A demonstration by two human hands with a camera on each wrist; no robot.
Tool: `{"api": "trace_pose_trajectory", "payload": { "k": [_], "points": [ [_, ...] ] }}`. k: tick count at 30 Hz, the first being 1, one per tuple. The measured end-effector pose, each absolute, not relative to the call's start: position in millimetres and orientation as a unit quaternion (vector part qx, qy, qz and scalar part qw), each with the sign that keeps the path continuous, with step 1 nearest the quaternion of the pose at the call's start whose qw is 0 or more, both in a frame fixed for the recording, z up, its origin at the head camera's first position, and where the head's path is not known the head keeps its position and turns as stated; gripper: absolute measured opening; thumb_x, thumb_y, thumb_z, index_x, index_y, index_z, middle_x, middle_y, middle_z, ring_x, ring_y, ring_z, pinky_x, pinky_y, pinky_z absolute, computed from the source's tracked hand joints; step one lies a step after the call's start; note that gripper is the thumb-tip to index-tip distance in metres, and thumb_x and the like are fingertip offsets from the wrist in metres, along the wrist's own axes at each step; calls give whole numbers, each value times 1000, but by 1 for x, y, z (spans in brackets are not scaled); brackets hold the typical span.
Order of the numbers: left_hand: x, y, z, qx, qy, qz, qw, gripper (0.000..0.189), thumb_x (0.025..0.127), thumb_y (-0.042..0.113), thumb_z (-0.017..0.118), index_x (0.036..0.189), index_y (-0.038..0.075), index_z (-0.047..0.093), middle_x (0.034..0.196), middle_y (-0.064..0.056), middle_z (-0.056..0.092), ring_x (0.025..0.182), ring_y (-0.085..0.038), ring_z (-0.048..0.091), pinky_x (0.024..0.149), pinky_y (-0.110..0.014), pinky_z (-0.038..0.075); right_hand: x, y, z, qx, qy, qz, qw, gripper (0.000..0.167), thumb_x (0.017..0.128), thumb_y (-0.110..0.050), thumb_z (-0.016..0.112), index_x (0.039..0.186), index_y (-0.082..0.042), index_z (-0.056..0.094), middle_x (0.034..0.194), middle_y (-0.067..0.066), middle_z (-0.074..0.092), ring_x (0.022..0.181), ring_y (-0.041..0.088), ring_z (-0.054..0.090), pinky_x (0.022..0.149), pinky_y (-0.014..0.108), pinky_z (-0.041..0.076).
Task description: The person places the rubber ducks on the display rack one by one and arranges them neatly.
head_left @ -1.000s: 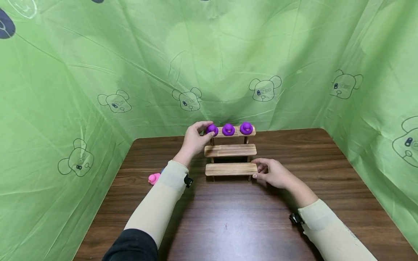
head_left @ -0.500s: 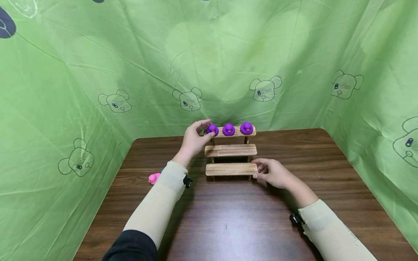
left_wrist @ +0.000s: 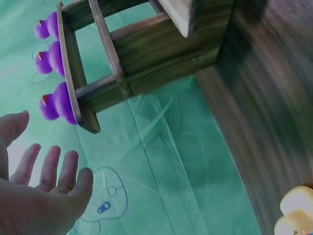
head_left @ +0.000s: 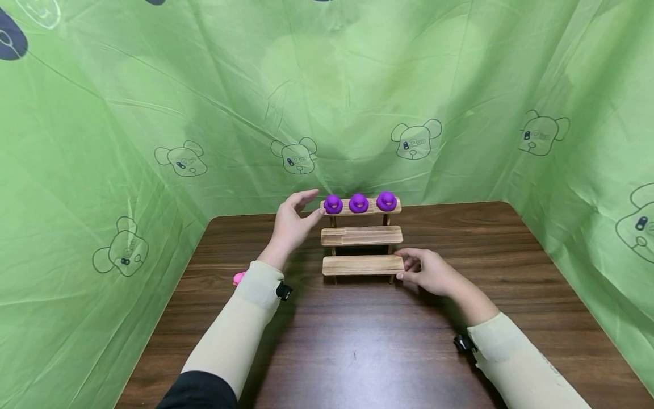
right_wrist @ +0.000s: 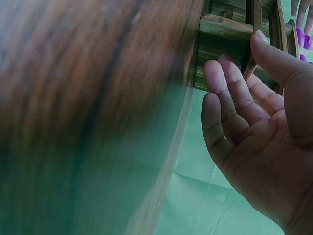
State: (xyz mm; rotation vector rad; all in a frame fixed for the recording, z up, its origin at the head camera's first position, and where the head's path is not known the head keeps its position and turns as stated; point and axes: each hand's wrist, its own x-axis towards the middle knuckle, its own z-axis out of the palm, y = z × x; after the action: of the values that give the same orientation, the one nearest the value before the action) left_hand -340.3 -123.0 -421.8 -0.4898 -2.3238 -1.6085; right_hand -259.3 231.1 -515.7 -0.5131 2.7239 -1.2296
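Note:
A three-tier wooden display stand (head_left: 362, 265) stands on the table, with three purple rubber ducks (head_left: 359, 203) in a row along its top tier. My left hand (head_left: 292, 224) is just left of the leftmost duck (head_left: 333, 204), thumb and fingers spread and holding nothing. In the left wrist view its palm and spread fingers (left_wrist: 51, 169) show apart from the ducks. My right hand (head_left: 428, 274) holds the right end of the bottom tier. In the right wrist view the thumb lies at the board's edge and the fingers reach along the stand's side panel (right_wrist: 222, 46).
A pink rubber duck (head_left: 238, 278) sits on the table at the left, partly hidden behind the left forearm. A yellow duck (left_wrist: 296, 215) shows at the lower right corner of the left wrist view. Green printed cloth (head_left: 347, 113) hangs round the brown wooden table (head_left: 352, 341).
My left hand has let go of the leftmost purple duck and drawn back to the left. The duck stays on the top tier. My right hand has not moved.

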Motion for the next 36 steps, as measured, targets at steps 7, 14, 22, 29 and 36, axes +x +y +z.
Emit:
{"api": "trace_pose_trajectory", "payload": {
  "k": [7,14,22,29,36],
  "points": [
    [-337,-145,-430,-153,-803,-553,161,43,91,15,83,132,11,71,132,-6,68,126,-21,62,108,-47,49,-259,231,-516,-174,898,-402,50,54,89,-18,86,137,-7,65,93,-2,68,81,16,66,72,32,56],
    [-331,-164,-438,-140,-819,-533,163,39,93,18,83,130,14,73,130,-8,69,124,-22,62,107,-53,47,-260,231,-517,-171,898,-402,52,54,89,-18,86,138,-8,65,93,-2,69,81,15,66,72,33,56],
    [-325,-195,-451,-117,-847,-499,142,42,94,22,82,133,11,71,129,-12,69,123,-29,62,105,-50,48,-259,232,-517,-171,897,-404,52,54,89,-18,86,138,-8,65,93,-2,69,81,16,66,72,33,56],
    [-323,-224,-470,-90,-864,-482,114,42,95,26,81,133,15,71,131,-10,67,129,-36,57,108,-57,43,-260,231,-517,-171,898,-402,54,54,89,-18,86,138,-8,65,93,-2,69,81,16,66,73,33,56],
    [-322,-241,-483,-64,-885,-454,78,42,96,23,79,135,11,69,136,-13,66,133,-35,54,112,-56,41,-259,231,-516,-170,899,-399,56,54,89,-18,85,139,-8,65,93,-3,70,82,16,67,74,34,57]
  ]
}}
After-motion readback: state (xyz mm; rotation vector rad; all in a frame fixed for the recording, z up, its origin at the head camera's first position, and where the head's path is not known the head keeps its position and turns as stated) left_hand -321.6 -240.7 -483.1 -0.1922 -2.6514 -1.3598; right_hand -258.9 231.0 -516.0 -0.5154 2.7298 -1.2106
